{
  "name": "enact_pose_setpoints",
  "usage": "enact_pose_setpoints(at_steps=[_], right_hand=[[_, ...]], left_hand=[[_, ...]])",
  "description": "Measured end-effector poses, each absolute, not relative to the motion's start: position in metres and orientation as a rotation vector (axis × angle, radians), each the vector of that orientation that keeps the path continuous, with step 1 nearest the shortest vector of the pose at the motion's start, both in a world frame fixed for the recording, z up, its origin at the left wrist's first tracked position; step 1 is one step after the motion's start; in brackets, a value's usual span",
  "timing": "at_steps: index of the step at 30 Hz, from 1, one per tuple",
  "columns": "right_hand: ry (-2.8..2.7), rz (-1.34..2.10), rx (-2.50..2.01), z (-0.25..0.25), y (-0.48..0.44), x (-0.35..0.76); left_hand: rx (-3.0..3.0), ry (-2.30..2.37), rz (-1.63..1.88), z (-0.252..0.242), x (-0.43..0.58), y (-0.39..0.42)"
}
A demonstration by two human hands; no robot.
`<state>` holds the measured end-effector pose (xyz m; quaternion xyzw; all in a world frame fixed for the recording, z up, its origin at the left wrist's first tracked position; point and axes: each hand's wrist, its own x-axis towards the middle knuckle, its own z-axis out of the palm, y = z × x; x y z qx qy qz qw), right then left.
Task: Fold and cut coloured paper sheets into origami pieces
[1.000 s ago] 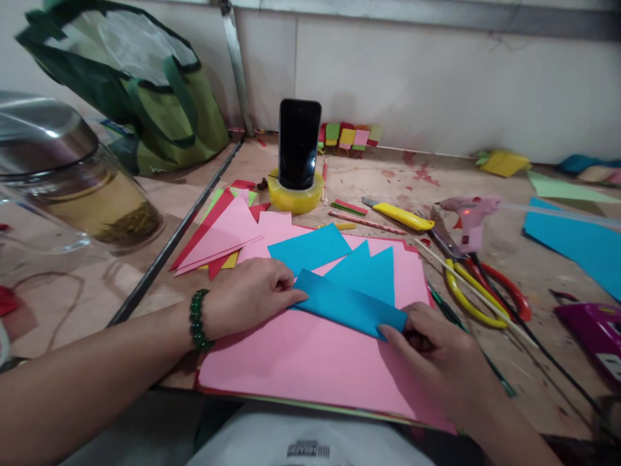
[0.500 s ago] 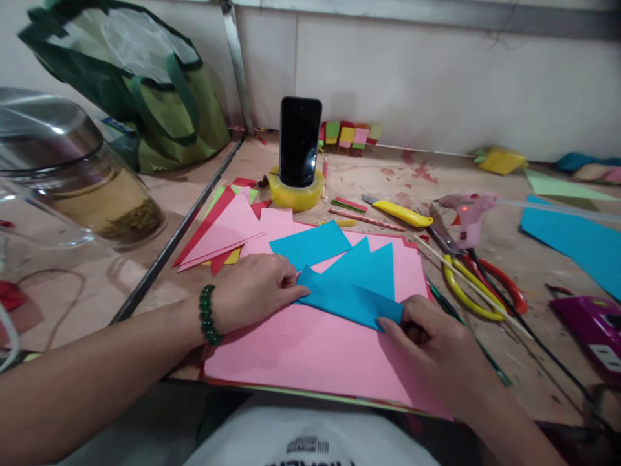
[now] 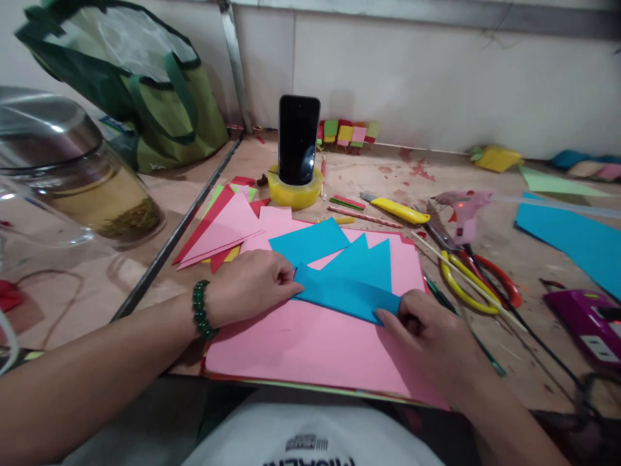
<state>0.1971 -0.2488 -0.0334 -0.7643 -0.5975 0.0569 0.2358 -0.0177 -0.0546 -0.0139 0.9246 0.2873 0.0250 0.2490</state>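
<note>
A folded strip of blue paper stretches between my two hands, just over a stack of pink paper sheets. My left hand pinches its left end between thumb and curled fingers; a green bead bracelet circles that wrist. At the strip's lower right corner, my right hand grips with the thumb on top and the fingers bent behind. Behind the strip lie more blue paper pieces, some with pointed tips. Pink paper triangles rest to the left, over red, green and yellow ones.
A phone stands in a yellow tape roll. Rightward lie a yellow utility knife, a pink glue gun, scissors and a purple power strip. A glass tea jug and green bag stand left.
The view has shifted slightly. Both hands keep their grip on the blue paper strip, with hardly any movement.
</note>
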Motion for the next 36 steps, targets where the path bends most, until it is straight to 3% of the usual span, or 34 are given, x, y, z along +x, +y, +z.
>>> enact_pose_setpoints(at_steps=[28, 32, 36], right_hand=[[-1.602, 0.174, -2.223, -0.032, -0.247, 0.195], [-1.605, 0.181, -2.237, -0.032, -0.245, 0.196], [-1.61, 0.198, -2.284, -0.03, -0.243, 0.196]], left_hand=[[2.835, 0.704, -0.034, -0.007, -0.019, -0.063], [3.086, 0.331, 0.187, -0.009, -0.02, -0.064], [3.091, -0.145, 0.135, -0.013, -0.022, -0.059]])
